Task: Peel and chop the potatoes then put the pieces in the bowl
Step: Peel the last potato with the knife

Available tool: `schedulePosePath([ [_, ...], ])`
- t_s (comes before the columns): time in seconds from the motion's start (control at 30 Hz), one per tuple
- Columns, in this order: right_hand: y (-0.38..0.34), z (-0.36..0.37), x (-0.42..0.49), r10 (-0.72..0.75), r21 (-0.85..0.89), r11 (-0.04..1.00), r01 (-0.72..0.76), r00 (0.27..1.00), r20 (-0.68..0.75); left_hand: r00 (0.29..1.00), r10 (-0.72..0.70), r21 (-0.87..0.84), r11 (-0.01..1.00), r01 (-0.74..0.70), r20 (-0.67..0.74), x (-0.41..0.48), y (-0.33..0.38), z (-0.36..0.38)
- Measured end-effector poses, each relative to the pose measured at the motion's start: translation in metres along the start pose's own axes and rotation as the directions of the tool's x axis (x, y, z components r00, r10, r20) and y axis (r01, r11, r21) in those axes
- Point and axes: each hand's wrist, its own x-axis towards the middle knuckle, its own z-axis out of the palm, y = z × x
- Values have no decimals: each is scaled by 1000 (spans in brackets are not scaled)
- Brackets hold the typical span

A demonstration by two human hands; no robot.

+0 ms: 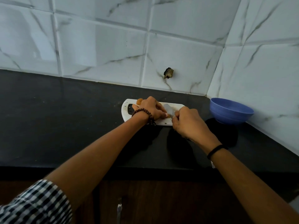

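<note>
Fingers (pixel 159 109) of the left hand (pixel 150 109) curl down over a potato piece (pixel 168 116) and hold it on the white chopping board (pixel 161 122). Only a yellowish edge of the piece shows beneath them. The right hand (pixel 187 122) has its fingers (pixel 179 113) clenched round the handle of a knife (pixel 169 109). The grey blade stands just beside the left fingertips, over the piece.

A brownish whole potato (pixel 140 101) lies at the far edge of the board, partly hidden behind the left hand. The board rests on a black worktop (pixel 64 118). A blue bowl (pixel 229 118) stands to the right of the board, apart from it and near the corner of the white marbled tile wall (pixel 178 54).

A bead bracelet (pixel 142 111) circles the left wrist and a black band (pixel 215 151) the right. A checked sleeve (pixel 35 202) covers the left upper arm.
</note>
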Motion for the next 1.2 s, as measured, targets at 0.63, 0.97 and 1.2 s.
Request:
schedulePosePath([
  [0.63, -7, -32, -52, 20, -142, 990, 2, 988, 155, 991, 61, 141, 989, -44, -122, -9, -1, 4],
  [0.97, 12, -58, -59, 18, -70, 998, -7, 988, 156, 989, 134, 192, 974, -120, -62, -6, -1, 6],
  [1.2, 10, -46, -53, -9, 31, 999, 8, 1000, 19, 962, 208, 246, 956, -161, -177, -14, 6, -7],
])
